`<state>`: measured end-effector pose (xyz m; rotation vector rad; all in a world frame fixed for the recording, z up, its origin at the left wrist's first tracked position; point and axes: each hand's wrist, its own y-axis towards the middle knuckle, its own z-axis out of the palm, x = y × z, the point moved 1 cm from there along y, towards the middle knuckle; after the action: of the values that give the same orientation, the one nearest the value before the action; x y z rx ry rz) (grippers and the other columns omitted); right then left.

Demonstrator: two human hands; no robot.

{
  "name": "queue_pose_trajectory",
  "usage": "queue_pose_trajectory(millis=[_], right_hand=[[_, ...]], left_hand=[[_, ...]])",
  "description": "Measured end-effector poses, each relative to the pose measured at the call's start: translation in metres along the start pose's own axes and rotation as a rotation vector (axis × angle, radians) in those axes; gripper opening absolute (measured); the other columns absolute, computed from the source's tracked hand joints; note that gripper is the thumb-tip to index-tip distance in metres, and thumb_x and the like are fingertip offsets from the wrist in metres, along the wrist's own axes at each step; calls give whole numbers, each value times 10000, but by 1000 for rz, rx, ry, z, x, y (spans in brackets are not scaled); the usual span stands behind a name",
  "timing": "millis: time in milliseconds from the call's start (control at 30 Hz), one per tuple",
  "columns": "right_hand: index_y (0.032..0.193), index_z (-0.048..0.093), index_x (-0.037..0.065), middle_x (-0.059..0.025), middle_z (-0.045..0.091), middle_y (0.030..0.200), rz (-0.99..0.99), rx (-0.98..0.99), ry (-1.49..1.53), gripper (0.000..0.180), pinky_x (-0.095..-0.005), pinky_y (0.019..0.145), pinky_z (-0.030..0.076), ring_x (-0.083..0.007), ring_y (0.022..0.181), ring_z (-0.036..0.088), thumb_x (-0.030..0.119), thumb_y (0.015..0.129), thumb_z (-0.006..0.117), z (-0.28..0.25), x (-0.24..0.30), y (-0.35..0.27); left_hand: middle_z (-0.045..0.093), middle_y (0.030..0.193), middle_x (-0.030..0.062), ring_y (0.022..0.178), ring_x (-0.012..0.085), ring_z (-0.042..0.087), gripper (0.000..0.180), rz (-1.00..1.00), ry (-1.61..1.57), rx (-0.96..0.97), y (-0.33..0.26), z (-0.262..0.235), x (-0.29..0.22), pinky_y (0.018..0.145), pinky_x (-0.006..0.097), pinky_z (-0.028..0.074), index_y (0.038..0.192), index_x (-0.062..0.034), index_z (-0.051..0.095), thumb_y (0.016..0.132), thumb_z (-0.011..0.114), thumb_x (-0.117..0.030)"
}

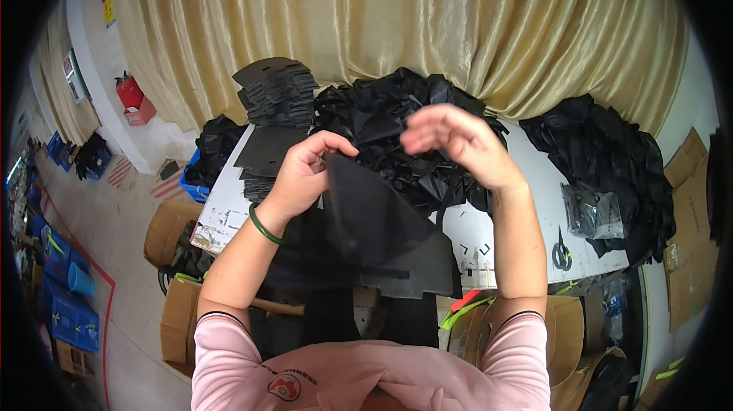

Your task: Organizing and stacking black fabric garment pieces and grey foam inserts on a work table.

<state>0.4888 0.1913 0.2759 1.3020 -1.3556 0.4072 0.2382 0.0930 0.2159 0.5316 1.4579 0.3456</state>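
Observation:
My left hand [301, 174] pinches the upper corner of a thin, sheer black fabric piece [370, 212] between thumb and fingers. The fabric hangs down in front of me, over a stiff dark grey panel [420, 277] with a notched lower edge. Whether the two are joined I cannot tell. My right hand [462, 144] is raised to the right of the fabric, apart from it, its fingers stretched out and smeared by motion. Nothing shows in it. Behind both hands lies a heap of loose black fabric pieces [397, 106].
Stacked dark panels [276, 94] stand at the white table's [217, 224] back left. On the right are black scissors [561, 254], a clear plastic bag [594, 212] and another black fabric pile [603, 151]. Cardboard boxes [177, 319] sit below. A gold curtain [382, 14] hangs behind.

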Motion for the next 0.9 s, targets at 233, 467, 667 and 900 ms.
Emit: queue_pose_trajectory(millis=[233,467,667,900], right_hand=[[1390,403,70,-194,521,1292,-239,-1,-872,997,-480,1028,378,-343,1217,496,436,574,845,72,79,9],[1094,555,70,-61,557,854,-207,-284,-1444,443,-394,767,424,-228,825,566,219,705,706,103,20,13],[800,586,70,-48,514,740,-235,-216,-1644,111,-344,644,431,-221,729,570,55,692,603,71,37,18],[747,533,85,-50,484,732,-387,-219,-1789,80,-340,644,453,-212,707,561,85,695,594,57,64,30]], left_hand=[[627,832,-30,749,22,563,170,64,313,-190,-4,14,5,677,187,465,948,-14,637,791,681,35],[594,719,-6,646,60,508,169,195,507,-292,2,24,13,600,226,443,847,-20,631,729,748,12],[622,802,-28,711,12,556,259,-139,191,-113,-10,6,32,632,178,467,972,-9,601,775,769,-16],[673,1029,51,936,99,630,310,-621,-67,267,-27,-5,51,835,236,505,1087,12,594,803,719,23]])
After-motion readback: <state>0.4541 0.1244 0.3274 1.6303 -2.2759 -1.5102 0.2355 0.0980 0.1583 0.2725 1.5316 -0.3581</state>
